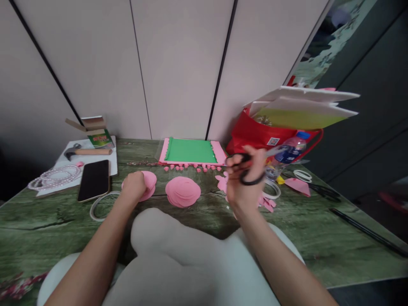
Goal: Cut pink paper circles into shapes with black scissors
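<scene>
My left hand (134, 187) is closed at the left edge of a stack of pink paper circles (149, 185); its fingertips are partly hidden. Beside it lies another pile of pink circles (182, 192). My right hand (244, 174) is raised over the table, its fingers round the black handles of scissors (251, 176), whose blades point right and are blurred. Under and beside this hand are pink paper cutouts (267, 203). A row of small pink rolled pieces (186, 166) lies in front of a green sheet (191, 151) on pink paper.
At the left are a phone (94, 180), a hammer (92, 151), bead strings (57, 176), an open box (101, 138) and a tape ring (95, 208). At the right stand a red bag (248, 134) and a bottle (288, 153); a black rod (366, 230) lies near the edge.
</scene>
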Demonstrator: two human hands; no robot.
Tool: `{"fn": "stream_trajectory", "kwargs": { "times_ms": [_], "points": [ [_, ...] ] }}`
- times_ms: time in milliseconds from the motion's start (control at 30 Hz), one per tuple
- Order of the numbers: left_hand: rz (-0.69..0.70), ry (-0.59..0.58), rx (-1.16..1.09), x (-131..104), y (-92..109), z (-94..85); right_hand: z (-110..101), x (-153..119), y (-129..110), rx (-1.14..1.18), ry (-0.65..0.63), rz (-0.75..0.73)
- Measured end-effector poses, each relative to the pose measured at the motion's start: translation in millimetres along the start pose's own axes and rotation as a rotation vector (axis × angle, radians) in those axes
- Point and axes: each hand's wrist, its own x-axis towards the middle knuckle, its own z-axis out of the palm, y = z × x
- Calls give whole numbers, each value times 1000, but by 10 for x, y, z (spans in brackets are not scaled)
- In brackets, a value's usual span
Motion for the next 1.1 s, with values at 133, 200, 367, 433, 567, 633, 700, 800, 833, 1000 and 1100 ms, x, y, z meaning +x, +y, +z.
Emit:
{"fn": "stream_trajectory", "kwargs": {
  "times_ms": [133, 200, 367, 433, 567, 633, 700, 800, 833, 1000, 1100],
  "points": [
    [-26, 3, -3, 39, -37, 26, 234, -163, 362, 60, -94, 188],
    [-37, 2, -11, 62, -63, 45, 253, -250, 371, 28, -327, 253],
    [-41, -12, -27, 96, -105, 53, 157, -450, 55, -8, -1228, 519],
    [-43, -15, -29, 101, -110, 47, 140, -498, -25, -60, -1395, 537],
    [-44, 15, -24, 113, -110, 50, 153, -477, -38, -147, -1487, 479],
    [-40, 40, -22, 119, -109, 66, 157, -442, -64, -293, -1577, 370],
    [-32, 66, -27, 122, -109, 88, 148, -434, -145, -468, -1649, 234],
    [-25, 107, -52, 110, -108, 115, 97, -517, -301, -617, -1646, 64],
    [-27, 123, -65, 99, -105, 114, 72, -566, -334, -668, -1579, 34],
    [-53, 296, -170, -35, -26, -28, -27, -789, -192, -858, -1184, 171],
    [-41, 538, -362, -131, 110, -128, 15, -799, -23, -745, -1021, 288]
  ]
}}
